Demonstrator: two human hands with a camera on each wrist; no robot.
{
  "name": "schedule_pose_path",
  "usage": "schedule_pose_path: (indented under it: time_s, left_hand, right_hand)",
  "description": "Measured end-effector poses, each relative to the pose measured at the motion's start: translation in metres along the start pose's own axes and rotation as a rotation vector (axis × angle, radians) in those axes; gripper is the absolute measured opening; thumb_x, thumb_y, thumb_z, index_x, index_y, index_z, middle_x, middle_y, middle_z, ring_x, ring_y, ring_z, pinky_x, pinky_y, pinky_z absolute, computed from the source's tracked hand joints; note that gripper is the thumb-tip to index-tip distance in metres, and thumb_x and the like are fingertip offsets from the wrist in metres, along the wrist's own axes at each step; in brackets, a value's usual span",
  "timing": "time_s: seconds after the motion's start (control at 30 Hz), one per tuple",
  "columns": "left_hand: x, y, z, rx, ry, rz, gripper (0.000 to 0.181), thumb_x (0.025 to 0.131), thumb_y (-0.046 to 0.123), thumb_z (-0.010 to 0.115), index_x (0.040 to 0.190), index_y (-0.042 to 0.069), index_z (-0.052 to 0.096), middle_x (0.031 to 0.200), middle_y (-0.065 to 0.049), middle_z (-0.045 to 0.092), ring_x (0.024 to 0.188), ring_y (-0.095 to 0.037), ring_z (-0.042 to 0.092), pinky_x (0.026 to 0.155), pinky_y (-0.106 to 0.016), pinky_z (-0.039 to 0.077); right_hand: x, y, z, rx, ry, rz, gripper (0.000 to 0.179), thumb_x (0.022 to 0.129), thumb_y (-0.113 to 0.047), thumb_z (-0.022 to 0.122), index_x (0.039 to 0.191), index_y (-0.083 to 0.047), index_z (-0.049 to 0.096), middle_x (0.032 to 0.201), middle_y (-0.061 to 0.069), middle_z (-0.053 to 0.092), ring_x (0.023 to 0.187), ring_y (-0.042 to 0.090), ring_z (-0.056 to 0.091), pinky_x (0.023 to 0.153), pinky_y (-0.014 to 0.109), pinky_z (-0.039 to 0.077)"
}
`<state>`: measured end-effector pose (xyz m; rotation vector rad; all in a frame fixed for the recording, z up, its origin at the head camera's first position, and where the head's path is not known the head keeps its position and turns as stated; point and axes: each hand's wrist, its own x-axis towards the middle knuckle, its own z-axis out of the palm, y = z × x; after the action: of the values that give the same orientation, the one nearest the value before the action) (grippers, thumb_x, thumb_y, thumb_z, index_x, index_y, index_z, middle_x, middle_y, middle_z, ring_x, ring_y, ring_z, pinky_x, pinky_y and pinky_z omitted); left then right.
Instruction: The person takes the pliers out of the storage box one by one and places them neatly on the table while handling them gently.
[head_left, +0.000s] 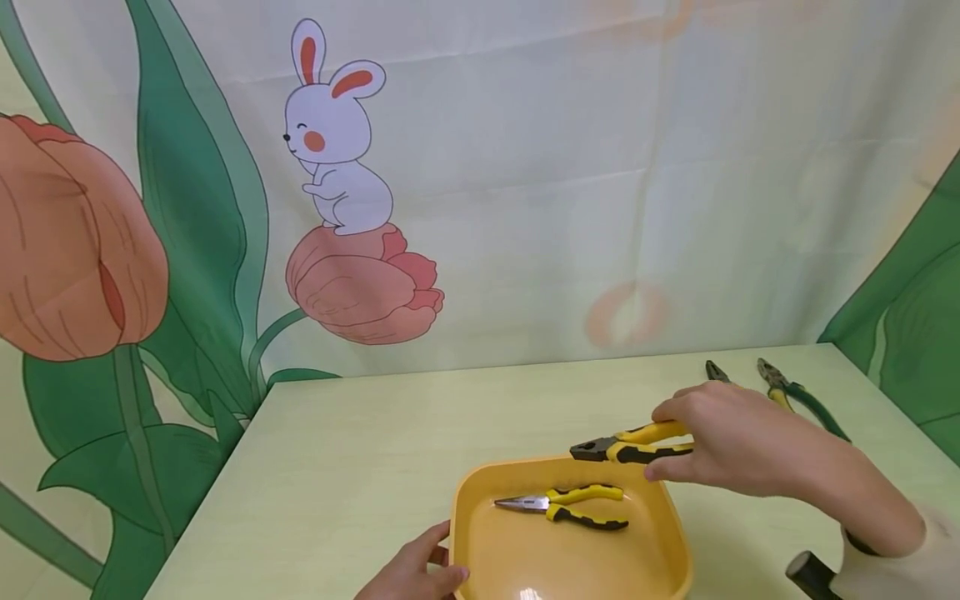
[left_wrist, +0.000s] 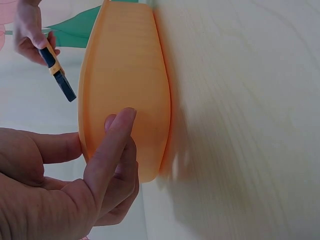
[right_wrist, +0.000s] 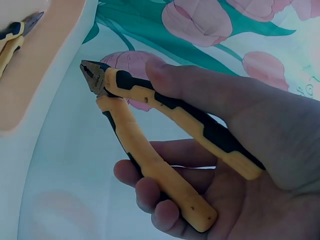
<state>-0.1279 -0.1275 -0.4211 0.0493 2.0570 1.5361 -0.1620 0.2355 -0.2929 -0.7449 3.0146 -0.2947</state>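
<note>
A yellow plastic tray sits on the table in the head view. My left hand grips its left rim, thumb on one side and fingers against the outer wall in the left wrist view. Inside the tray lie needle-nose pliers with yellow and black handles, tips pointing left. My right hand holds combination pliers over the tray's far right corner, their dark head pointing left. In the right wrist view, thumb and fingers wrap the spread handles.
Behind my right hand, two more pliers lie on the table: one dark-nosed pair, partly hidden, and one green-and-yellow-handled pair. A dark cylinder shows by the right sleeve. A printed curtain hangs behind the table.
</note>
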Motion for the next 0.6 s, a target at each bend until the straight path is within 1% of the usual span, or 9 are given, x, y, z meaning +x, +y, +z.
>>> schedule_pose_path:
  time_s: [0.07,0.2,0.37,0.53,0.6]
  left_hand:
    - [0.000,0.000,0.000,0.000,-0.001,0.008,0.062,0.097,0.006,0.059,0.148,-0.009,0.027,0.099,-0.013,0.053,0.073,-0.017,0.067,0.072,-0.032,0.060]
    - [-0.001,-0.001,0.000,-0.007,-0.008,0.021,0.062,0.097,0.005,0.059,0.148,-0.010,0.027,0.099,-0.013,0.053,0.073,-0.017,0.067,0.072,-0.033,0.060]
    - [-0.001,-0.001,-0.001,-0.009,-0.013,0.028,0.063,0.097,0.005,0.059,0.148,-0.010,0.026,0.099,-0.014,0.053,0.073,-0.017,0.068,0.072,-0.033,0.060]
    - [-0.001,-0.002,-0.001,-0.007,-0.020,0.034,0.063,0.097,0.006,0.059,0.148,-0.011,0.026,0.100,-0.014,0.053,0.074,-0.018,0.068,0.072,-0.034,0.060]
    - [-0.001,-0.002,-0.001,-0.006,-0.022,0.038,0.063,0.097,0.006,0.059,0.148,-0.011,0.026,0.100,-0.014,0.053,0.074,-0.018,0.068,0.072,-0.034,0.060]
  right_hand:
    - [-0.001,0.005,-0.001,0.007,0.005,0.009,0.062,0.077,-0.066,0.070,0.110,-0.014,0.073,0.108,0.001,0.073,0.094,0.021,0.068,0.077,0.042,0.058]
    - [-0.004,0.014,-0.004,0.011,0.023,0.020,0.060,0.078,-0.064,0.070,0.110,-0.013,0.073,0.105,0.000,0.072,0.087,0.014,0.066,0.073,0.036,0.057]
    - [-0.009,0.025,-0.006,0.013,0.052,0.044,0.062,0.078,-0.066,0.069,0.111,-0.013,0.072,0.104,-0.002,0.072,0.084,0.011,0.066,0.072,0.036,0.057]
    - [-0.010,0.033,-0.007,0.015,0.051,0.088,0.063,0.078,-0.064,0.071,0.112,-0.011,0.072,0.093,-0.006,0.070,0.071,0.005,0.056,0.066,0.029,0.050]
    - [-0.010,0.035,-0.007,0.016,0.050,0.110,0.066,0.078,-0.064,0.071,0.114,-0.009,0.071,0.090,-0.007,0.068,0.068,0.004,0.054,0.067,0.031,0.051]
